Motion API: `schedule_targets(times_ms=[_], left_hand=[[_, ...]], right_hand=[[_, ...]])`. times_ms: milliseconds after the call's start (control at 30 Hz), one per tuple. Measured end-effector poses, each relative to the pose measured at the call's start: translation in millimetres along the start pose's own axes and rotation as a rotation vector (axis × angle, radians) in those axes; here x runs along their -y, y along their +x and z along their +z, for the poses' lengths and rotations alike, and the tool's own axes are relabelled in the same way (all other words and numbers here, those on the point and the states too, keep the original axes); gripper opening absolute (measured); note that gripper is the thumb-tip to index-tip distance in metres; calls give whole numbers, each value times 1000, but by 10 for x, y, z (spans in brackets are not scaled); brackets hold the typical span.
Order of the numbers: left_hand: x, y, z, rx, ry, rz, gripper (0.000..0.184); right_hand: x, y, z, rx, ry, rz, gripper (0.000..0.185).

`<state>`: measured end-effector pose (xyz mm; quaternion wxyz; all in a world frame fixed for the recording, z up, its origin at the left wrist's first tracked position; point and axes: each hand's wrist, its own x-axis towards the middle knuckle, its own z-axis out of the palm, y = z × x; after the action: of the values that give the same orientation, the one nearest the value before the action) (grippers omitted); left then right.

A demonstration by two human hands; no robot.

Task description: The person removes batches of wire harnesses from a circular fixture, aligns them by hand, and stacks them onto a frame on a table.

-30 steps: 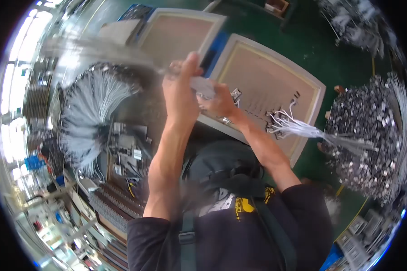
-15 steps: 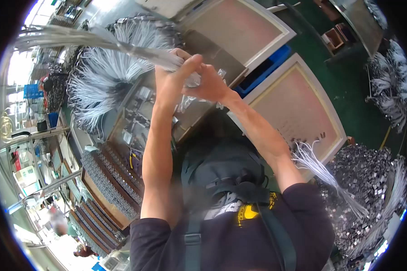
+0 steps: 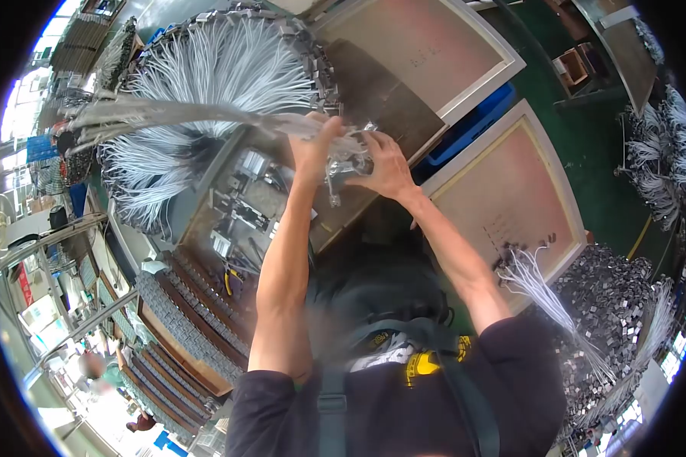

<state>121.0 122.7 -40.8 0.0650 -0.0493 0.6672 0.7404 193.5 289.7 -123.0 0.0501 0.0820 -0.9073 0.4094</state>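
Observation:
My left hand (image 3: 312,152) is closed around a bundle of whitish-grey wires (image 3: 229,114), whose long loose ends trail off to the left, blurred. At the bundle's other end is a cluster of shiny small pieces (image 3: 344,166). My right hand (image 3: 389,167) is beside that cluster, thumb and fingers apart and curved around it; whether they touch it is hard to see. Below and left of my hands is a workbench (image 3: 324,232) with a metal fixture (image 3: 250,212) on it. Yellow-handled pliers (image 3: 229,282) lie near the bench's left side.
A large fan of white wires (image 3: 213,68) with dark end blocks stands behind the bench. Two framed boards (image 3: 503,175) flank a blue bin (image 3: 469,129) at right. A heap of small metal parts (image 3: 602,305) and a loose wire bundle (image 3: 541,293) sit at lower right. Racked rows of parts (image 3: 183,305) stand at left.
Both hands and the bundle have shifted right and slightly down in view. My right hand's fingers have loosened and spread from the bundle's end. The surroundings have shifted a little too.

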Motion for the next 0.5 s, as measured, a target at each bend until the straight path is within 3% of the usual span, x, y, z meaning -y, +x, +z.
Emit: schedule_targets(times_ms=[200,267,367,433,500], left_hand=[[-348,-142,-14,22,-111,83,27],[-447,-193,-42,119,-134,150,28],[-565,-289,-17,177,-180,136,30],[-670,-349,23,234,-203,131,31],[-792,-422,71,326,-176,116,31]], right_hand=[[282,37,-225,-93,-53,-92,109],[384,82,-358,-109,-94,-138,110],[479,174,-565,-14,-81,-195,113],[532,257,-662,32,-71,-427,115],[518,236,-727,148,-3,-359,106]])
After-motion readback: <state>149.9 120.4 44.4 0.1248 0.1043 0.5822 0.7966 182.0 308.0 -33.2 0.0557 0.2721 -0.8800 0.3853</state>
